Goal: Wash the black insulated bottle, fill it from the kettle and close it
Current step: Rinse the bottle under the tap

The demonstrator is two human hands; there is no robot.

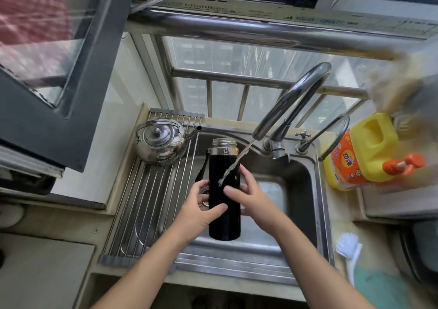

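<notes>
Just above the steel sink (302, 178), the person holds the black insulated bottle (219, 164) nearly upright, its base toward the near rim and its open mouth toward the far side. The body is a tall, glossy black cylinder. At the top it has a bright silver collar and a bare threaded neck with no lid on it. A black strap (202, 169) hangs in a loop down its left side.

The left hand (201, 210) grasps the lower part of the bottle from the left, thumb laid across the front. The right hand (246, 195) clasps it from the right, slightly farther up, with the thumb crossing the front and the fingers curled behind. A thin stream of water (237, 161) slants down from the curved faucet (291, 100) and strikes the black side about halfway down, just above the right thumb.

To the left, a shiny metal kettle (161, 142) sits at the far end of a roll-up drying rack (147, 202), spout pointing toward the bottle's neck but not touching it. On the right counter stand a yellow detergent jug (365, 152) with an orange pump and, nearer, a white brush (348, 244).
</notes>
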